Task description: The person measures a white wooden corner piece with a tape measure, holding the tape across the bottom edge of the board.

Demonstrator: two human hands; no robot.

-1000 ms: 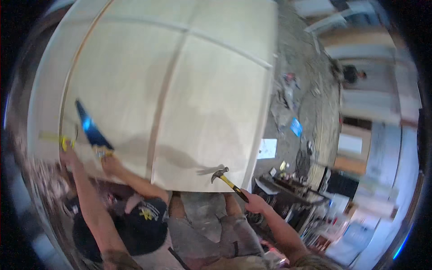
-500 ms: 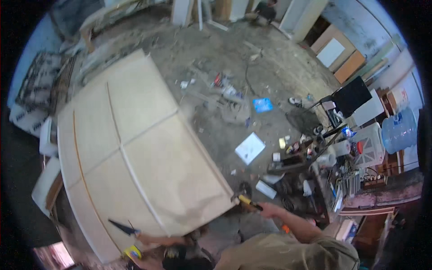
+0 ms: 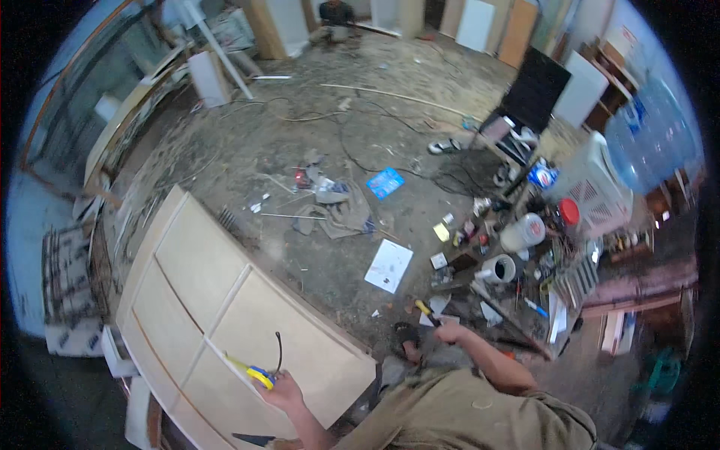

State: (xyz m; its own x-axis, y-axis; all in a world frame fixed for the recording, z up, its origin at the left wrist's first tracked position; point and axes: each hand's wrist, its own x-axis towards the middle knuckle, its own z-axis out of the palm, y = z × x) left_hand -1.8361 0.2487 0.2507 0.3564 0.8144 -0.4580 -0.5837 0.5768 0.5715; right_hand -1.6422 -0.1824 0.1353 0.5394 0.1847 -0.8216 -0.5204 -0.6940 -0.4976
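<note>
My left hand point(image 3: 283, 391) is closed around a yellow-and-blue tape measure point(image 3: 262, 377) above a large cream panel point(image 3: 277, 319) with raised strips. A short length of yellow tape sticks out, and a thin black strap point(image 3: 280, 351) rises beside it. My right hand point(image 3: 452, 332) grips a hammer-like tool point(image 3: 424, 309) with a yellow-and-black handle, just off the panel's right corner; its head is blurred. Beside my left forearm, low in view, a dark pointed blade point(image 3: 253, 439) lies over the panel, its other end hidden.
A cluttered bench point(image 3: 525, 319) stands at the right with jars and a white container point(image 3: 523, 232). Behind it are a big blue water bottle point(image 3: 651, 135) and a black chair point(image 3: 534, 86). A white sheet point(image 3: 389, 265), cloth point(image 3: 341, 214) and cables lie on the floor. Someone point(image 3: 337, 13) sits far back.
The view has turned, and the panel sits lower in it. My left hand has lifted the tape measure over the panel. The tool in my right hand has moved away from the panel's corner.
</note>
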